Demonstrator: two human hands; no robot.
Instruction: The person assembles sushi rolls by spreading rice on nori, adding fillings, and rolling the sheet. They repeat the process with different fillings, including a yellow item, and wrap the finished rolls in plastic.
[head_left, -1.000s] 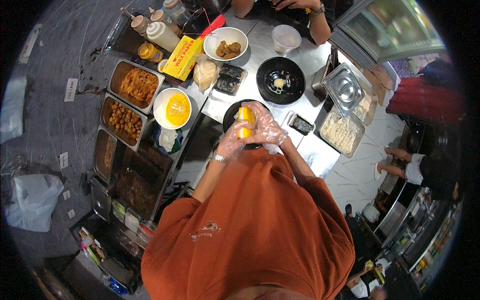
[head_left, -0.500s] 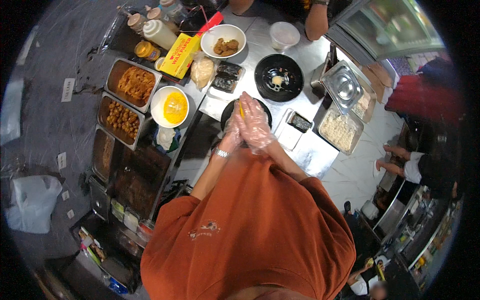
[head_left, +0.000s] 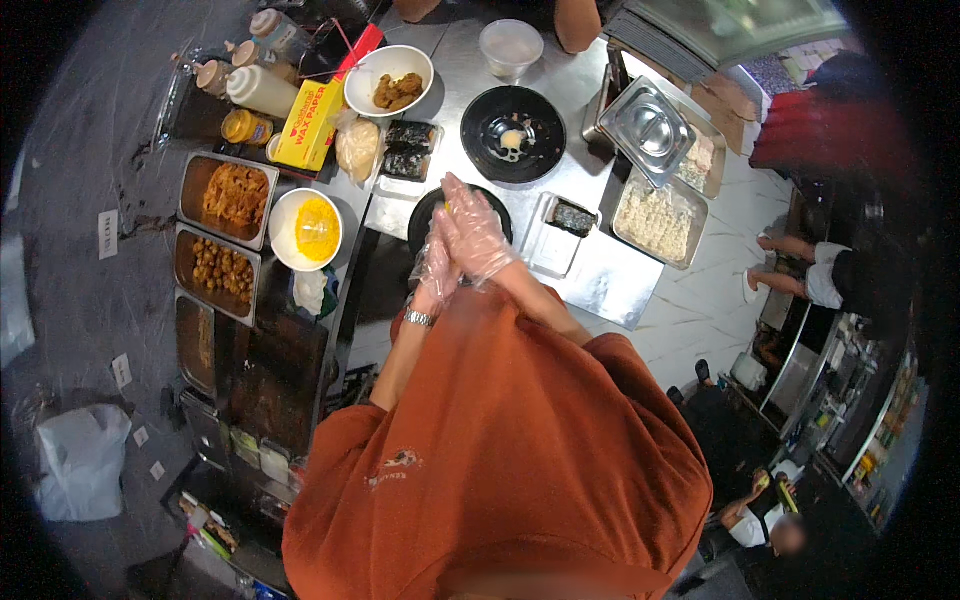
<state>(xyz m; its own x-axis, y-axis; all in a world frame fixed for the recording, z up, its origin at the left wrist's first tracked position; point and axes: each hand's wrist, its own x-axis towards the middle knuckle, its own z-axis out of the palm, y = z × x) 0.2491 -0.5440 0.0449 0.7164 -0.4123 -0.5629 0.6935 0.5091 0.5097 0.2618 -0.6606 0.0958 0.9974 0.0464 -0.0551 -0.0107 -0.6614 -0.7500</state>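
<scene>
My left hand and my right hand, both in clear plastic gloves, are pressed together palm to palm. Between them peeks a bit of yellow food; its kind is mostly hidden. Beneath the hands lies a black round dish, largely covered by them. Beyond it stands a black bowl with a pale lump and smears inside. Dark seaweed-wrapped pieces sit in a clear tray, and one more seaweed-wrapped block rests on a white tray to the right.
At the left are a white bowl of yellow crumbs and metal pans of orange food and brown balls. A wax paper box and squeeze bottles stand behind. Rice-like food fills a metal pan at right. Another person's arm rests across the table.
The view has shifted, so the table's things appear further left. My hands stay pressed together over the black dish, with the right palm tilted slightly more over the left.
</scene>
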